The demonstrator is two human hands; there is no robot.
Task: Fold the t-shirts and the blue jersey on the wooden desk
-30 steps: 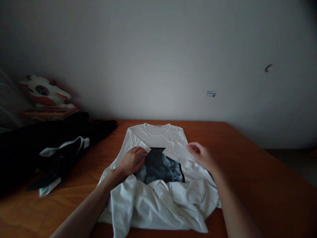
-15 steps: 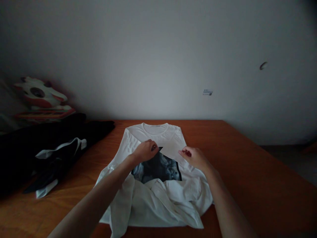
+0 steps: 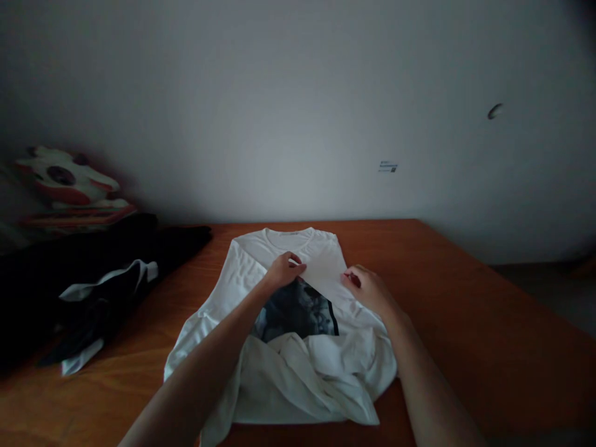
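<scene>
A white long-sleeved shirt (image 3: 246, 254) with a dark printed picture (image 3: 298, 313) lies on the wooden table, its neckline towards the wall. Its lower part is bunched in folds at the near side. My left hand (image 3: 286, 270) is closed on the shirt cloth at the upper chest, by the top of the print. At the right side of the chest my right hand (image 3: 365, 287) pinches the same cloth. The cloth between the two hands is drawn smooth and covers the print's upper right corner.
Black clothing with white trim (image 3: 107, 279) lies at the table's left. Behind it, a cow-like toy (image 3: 69, 177) sits on a flat colourful object (image 3: 79, 216). A pale wall borders the table's (image 3: 465, 323) back edge.
My left hand has moved slightly up, and my right hand a little to the right. The cloth between them is smoother. The whole view has shifted slightly.
</scene>
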